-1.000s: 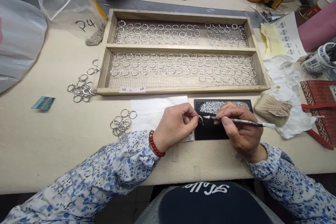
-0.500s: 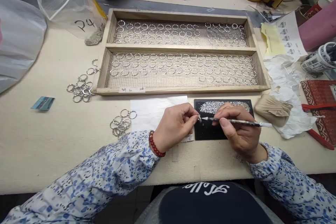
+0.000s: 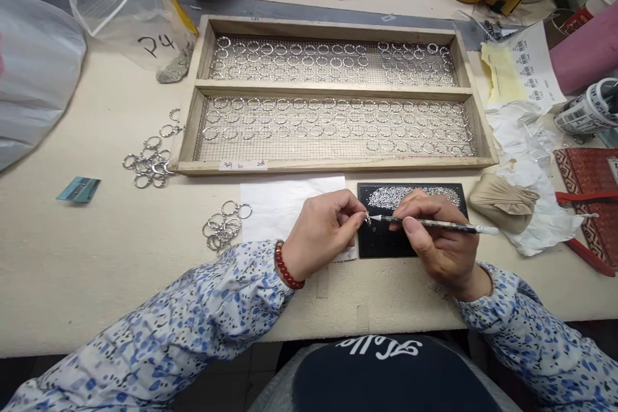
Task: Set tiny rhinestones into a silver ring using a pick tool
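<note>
My left hand [image 3: 321, 232] pinches a small silver ring [image 3: 367, 218] at the left edge of a black tray [image 3: 386, 241] strewn with tiny sparkling stones [image 3: 400, 196]. My right hand [image 3: 437, 238] grips a thin pen-like pick tool [image 3: 451, 226], its tip touching the ring. A white paper sheet [image 3: 275, 203] lies under my left hand. Behind stands a two-row wooden mesh rack [image 3: 333, 167] holding several rows of silver rings [image 3: 333, 122].
Loose rings lie in a pile [image 3: 224, 228] left of the paper and another pile [image 3: 147, 164] by the rack. Plastic bags [image 3: 125, 6] sit far left. A beige pouch [image 3: 502, 203], crumpled paper, label rolls [image 3: 582, 112] and red cases [image 3: 589, 174] crowd the right.
The pick tool's tip has moved slightly left and now meets the ring. My left hand has barely shifted.
</note>
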`<control>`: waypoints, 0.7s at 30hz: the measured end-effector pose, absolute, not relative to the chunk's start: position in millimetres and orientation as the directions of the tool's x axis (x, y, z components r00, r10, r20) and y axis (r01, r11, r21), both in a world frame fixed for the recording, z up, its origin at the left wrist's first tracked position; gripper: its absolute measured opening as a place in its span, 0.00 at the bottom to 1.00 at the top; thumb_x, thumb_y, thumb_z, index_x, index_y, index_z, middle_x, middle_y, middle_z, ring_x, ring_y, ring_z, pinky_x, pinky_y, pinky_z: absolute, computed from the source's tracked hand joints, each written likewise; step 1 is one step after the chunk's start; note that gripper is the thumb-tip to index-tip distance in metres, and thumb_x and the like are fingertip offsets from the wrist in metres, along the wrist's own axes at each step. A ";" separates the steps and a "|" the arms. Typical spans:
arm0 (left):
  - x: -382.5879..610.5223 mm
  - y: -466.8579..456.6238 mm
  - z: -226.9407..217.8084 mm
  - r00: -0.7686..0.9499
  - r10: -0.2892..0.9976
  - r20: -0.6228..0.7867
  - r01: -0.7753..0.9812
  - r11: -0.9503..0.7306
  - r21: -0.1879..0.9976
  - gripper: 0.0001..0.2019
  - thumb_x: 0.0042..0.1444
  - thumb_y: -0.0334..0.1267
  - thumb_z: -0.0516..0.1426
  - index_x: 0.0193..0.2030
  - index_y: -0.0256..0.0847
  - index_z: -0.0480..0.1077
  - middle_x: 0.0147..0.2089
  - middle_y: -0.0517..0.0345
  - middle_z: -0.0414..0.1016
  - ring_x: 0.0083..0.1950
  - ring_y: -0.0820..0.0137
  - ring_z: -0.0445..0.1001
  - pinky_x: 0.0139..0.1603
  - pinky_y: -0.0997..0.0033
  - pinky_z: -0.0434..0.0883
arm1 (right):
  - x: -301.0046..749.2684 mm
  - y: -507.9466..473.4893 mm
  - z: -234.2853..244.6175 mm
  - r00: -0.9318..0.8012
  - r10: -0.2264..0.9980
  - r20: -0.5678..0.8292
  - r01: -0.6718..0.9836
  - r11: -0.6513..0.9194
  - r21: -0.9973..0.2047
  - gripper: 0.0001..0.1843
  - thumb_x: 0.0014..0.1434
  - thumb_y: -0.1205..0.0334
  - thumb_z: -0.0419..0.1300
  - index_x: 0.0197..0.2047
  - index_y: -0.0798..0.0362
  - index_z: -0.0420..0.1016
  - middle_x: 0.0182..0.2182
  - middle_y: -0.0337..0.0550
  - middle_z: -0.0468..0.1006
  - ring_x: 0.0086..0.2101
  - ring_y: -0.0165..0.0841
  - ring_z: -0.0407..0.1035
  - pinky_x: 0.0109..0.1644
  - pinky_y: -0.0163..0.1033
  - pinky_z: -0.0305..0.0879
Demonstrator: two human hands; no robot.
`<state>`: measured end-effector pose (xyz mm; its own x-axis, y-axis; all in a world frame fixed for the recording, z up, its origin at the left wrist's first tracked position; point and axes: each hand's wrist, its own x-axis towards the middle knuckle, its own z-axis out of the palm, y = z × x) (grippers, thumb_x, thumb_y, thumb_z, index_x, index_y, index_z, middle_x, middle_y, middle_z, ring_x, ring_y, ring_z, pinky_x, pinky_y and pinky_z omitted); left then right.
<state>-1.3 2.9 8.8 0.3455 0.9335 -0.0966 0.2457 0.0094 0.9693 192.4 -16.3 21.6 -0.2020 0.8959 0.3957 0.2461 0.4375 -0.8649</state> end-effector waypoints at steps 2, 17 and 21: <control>-1.1 3.6 9.6 0.345 0.934 -0.097 0.244 0.010 0.970 0.03 0.57 0.29 0.58 0.32 0.35 0.72 0.24 0.61 0.73 0.18 0.76 0.72 0.19 0.79 0.68 | 192.5 -16.1 21.2 -0.205 0.897 0.392 0.242 0.434 -0.868 0.08 0.60 0.74 0.57 0.37 0.53 0.73 0.28 0.38 0.74 0.31 0.31 0.69 0.36 0.42 0.66; -1.6 2.5 10.7 0.345 0.933 -0.103 0.245 0.017 0.969 0.04 0.57 0.28 0.58 0.32 0.36 0.72 0.24 0.63 0.73 0.18 0.77 0.72 0.18 0.81 0.68 | 192.3 -15.0 22.2 -0.190 0.886 0.423 0.260 0.461 -0.848 0.08 0.59 0.74 0.57 0.37 0.52 0.72 0.28 0.39 0.73 0.31 0.32 0.69 0.35 0.42 0.66; -2.0 2.6 10.2 0.343 0.933 -0.106 0.237 0.023 0.971 0.03 0.57 0.28 0.59 0.32 0.36 0.72 0.23 0.63 0.73 0.18 0.77 0.72 0.17 0.82 0.69 | 196.3 -14.1 18.1 -0.133 0.879 0.459 0.403 0.471 -0.785 0.07 0.58 0.73 0.58 0.36 0.52 0.72 0.28 0.39 0.73 0.32 0.33 0.68 0.36 0.44 0.64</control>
